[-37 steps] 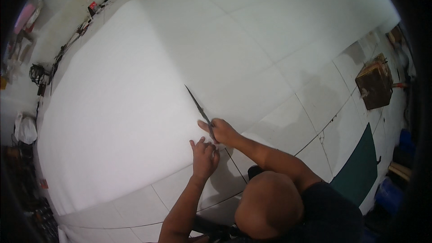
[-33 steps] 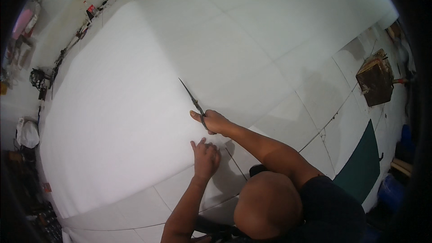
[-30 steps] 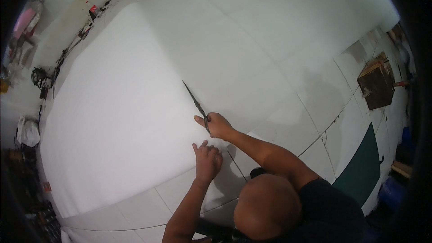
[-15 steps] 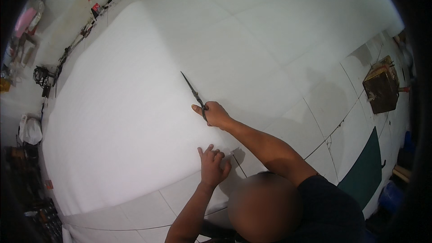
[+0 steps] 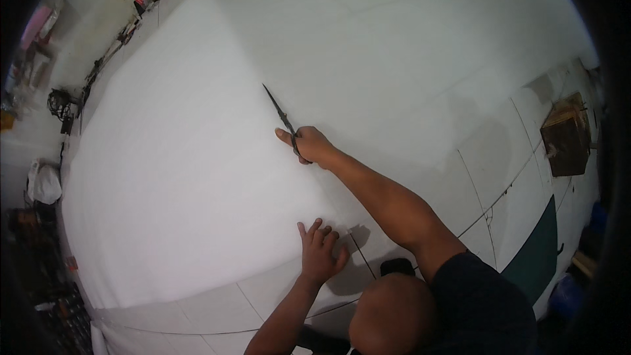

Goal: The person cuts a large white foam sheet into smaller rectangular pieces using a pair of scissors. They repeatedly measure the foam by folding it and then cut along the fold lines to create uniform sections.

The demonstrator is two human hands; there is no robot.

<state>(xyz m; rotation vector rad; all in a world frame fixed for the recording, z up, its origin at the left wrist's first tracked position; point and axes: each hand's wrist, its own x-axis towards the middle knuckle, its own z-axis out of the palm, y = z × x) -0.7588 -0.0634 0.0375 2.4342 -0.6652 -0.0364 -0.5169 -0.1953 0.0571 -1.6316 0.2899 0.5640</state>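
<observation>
A wide white sheet (image 5: 171,171), soft-looking like batting, covers the floor from the middle to the left. A thinner see-through layer (image 5: 342,59) lies right of it, with tile lines showing faintly beneath. My right hand (image 5: 311,144) grips a pair of dark scissors (image 5: 281,113) by the handles, thumb stretched out. The scissors point forward along the sheet's right edge, blades looking closed together. Nearer to me, my left hand (image 5: 321,251) is over the sheet's near right corner, fingers spread and partly bent, holding nothing. Whether it touches the sheet I cannot tell.
A brown box (image 5: 566,139) stands on the tiles at the right, with a dark green panel (image 5: 536,250) nearer me. Along the left wall are a white plastic bag (image 5: 45,183), tangled black cable (image 5: 60,104) and a bottle with a red label (image 5: 139,0).
My right hand and the scissors have moved slightly forward along the sheet's edge. My left hand has shifted a little right and nearer to me, its fingers more spread.
</observation>
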